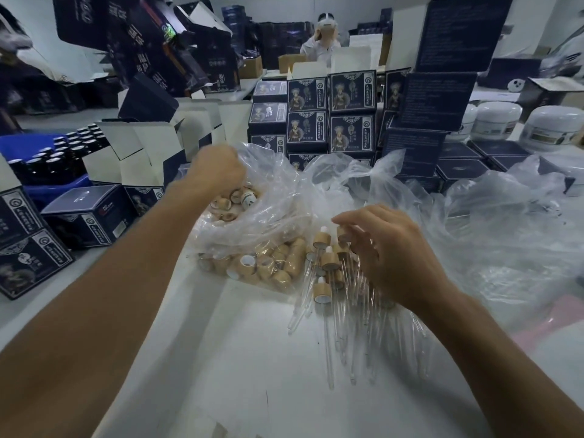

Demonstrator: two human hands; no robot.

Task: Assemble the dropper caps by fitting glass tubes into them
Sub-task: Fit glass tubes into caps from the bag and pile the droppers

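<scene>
Both hands work over a white tabletop [252,390] in the head view. Reaching forward, the left hand [218,167] is blurred, its fingers curled at the mouth of a clear plastic bag [278,191]; whether it holds anything I cannot tell. That bag lies toward the far middle of the tabletop and is full of dropper caps [268,263]: short, pale wooden-looking cylinders, some showing a white inner ring. Just to its right, the right hand [388,251] pinches one cap [343,233] between curled fingertips, above a small heap of assembled droppers [325,267]. These have the same tan collars, white bulbs on top and long clear glass tubes fanning toward the near edge. More loose glass tubes [354,343] lie beneath the right wrist, touching one another. Crumpled clear plastic spreads along the right edge. Dark printed boxes [331,112] are stacked at the far edge, and a blue crate of dark bottles [60,156] sits at the far left.
</scene>
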